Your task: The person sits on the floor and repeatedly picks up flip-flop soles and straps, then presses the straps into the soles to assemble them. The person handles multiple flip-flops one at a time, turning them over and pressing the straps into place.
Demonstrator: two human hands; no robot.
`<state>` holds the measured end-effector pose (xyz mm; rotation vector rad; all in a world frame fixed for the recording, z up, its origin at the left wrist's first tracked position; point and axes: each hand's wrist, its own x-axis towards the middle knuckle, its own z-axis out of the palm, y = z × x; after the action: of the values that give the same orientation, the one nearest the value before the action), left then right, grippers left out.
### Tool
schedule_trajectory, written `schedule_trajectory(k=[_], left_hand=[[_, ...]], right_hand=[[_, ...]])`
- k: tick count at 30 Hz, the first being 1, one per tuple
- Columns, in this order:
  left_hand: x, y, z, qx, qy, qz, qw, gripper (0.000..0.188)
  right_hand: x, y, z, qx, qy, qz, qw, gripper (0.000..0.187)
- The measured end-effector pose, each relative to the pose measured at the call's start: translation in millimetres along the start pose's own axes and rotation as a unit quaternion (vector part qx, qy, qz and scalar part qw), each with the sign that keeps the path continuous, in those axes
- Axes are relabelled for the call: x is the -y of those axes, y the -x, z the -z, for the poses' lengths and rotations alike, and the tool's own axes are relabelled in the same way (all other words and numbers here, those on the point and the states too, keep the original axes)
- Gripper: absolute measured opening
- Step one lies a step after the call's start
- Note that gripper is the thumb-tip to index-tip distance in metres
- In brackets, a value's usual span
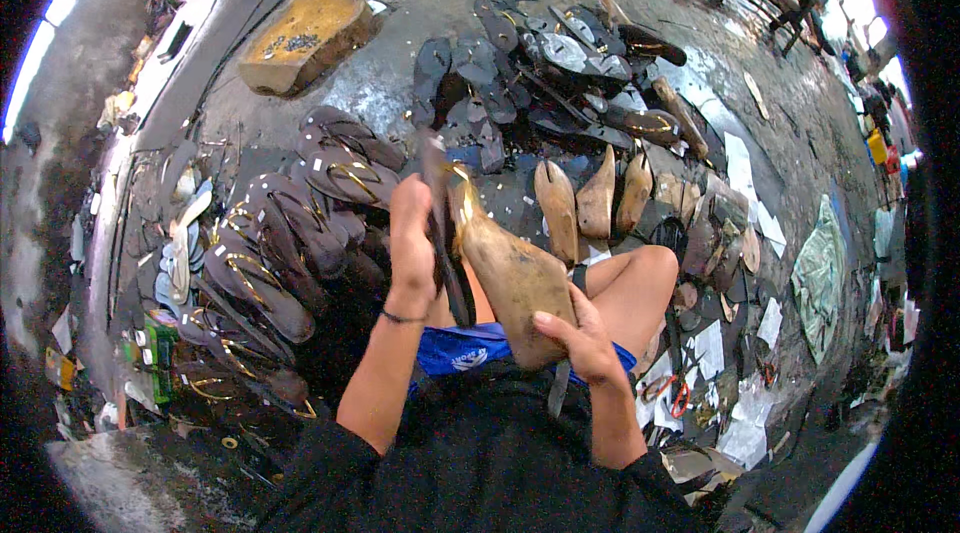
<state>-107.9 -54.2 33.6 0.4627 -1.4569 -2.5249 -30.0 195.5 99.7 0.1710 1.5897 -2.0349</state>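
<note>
My left hand [412,233] is closed round a dark flip-flop [450,268], held upright on its edge with the sole turned toward the palm. In my right hand [585,335] is a wooden shoe last [515,268], gripped at its thick end with the thumb on top. The last's narrow end meets the flip-flop's gold-trimmed strap [461,195]; exactly how far it sits under the strap I cannot tell. More wooden lasts, among them a slotted one [556,208], stand beyond my right knee.
Rows of dark flip-flops with gold straps [262,278] lie to my left. Ahead is a pile of dark soles and metal-faced pieces [565,58]. A worn yellowish block [308,41] stands far left. Orange-handled scissors [681,396] and paper scraps [708,351] lie at right.
</note>
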Motion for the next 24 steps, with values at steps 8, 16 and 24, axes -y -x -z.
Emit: schedule_trajectory(k=[8,16,24], left_hand=[[-23,33,-11,0.172,0.279,0.069,0.942,0.068],[-16,60,-6,0.158,0.041,0.131,0.978,0.061],[-65,-44,93,-0.201,-0.428,-0.253,0.844,0.070]], right_hand=[[-83,-120,52,-0.153,0.361,0.139,0.909,0.050],[62,-178,4,0.171,0.448,0.202,0.854,0.024],[-5,-353,31,-0.049,0.554,0.235,0.797,0.050]])
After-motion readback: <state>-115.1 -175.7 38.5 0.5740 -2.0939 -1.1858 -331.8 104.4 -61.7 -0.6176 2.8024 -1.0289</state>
